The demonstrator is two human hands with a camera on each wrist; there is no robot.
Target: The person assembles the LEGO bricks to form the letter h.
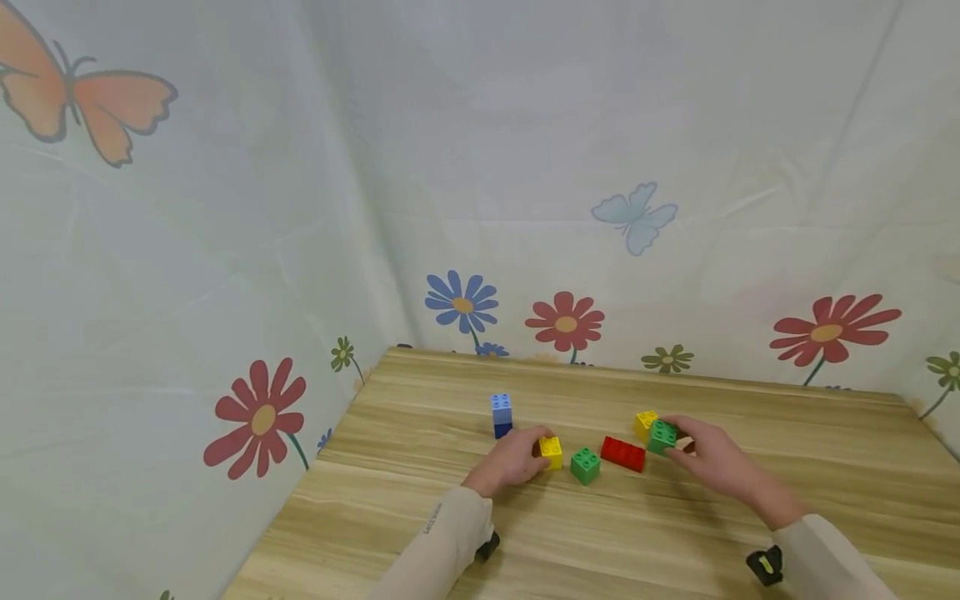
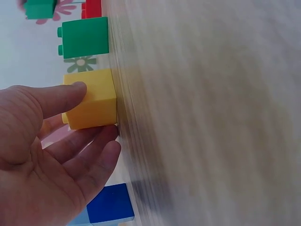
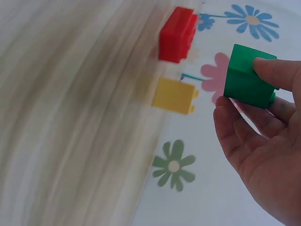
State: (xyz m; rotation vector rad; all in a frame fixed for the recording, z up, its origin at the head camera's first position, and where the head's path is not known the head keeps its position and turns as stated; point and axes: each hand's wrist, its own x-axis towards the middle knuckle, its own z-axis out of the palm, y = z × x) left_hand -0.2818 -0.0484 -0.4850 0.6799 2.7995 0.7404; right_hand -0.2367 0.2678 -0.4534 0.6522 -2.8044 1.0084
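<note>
My left hand pinches a yellow toy brick between thumb and fingers; its underside looks to be at the tabletop. Held up off the table, a green toy brick is pinched in my right hand. Behind that one stands a second yellow brick. A red brick, longer than the others, lies between the hands. Close to the left hand on its right is another green brick. Beyond the left hand, a light blue brick sits on a dark blue brick.
The wooden tabletop ends at a pale curtain printed with flowers and butterflies, which rises behind it and on the left. A dark strap piece hangs at the right sleeve, and another at the left.
</note>
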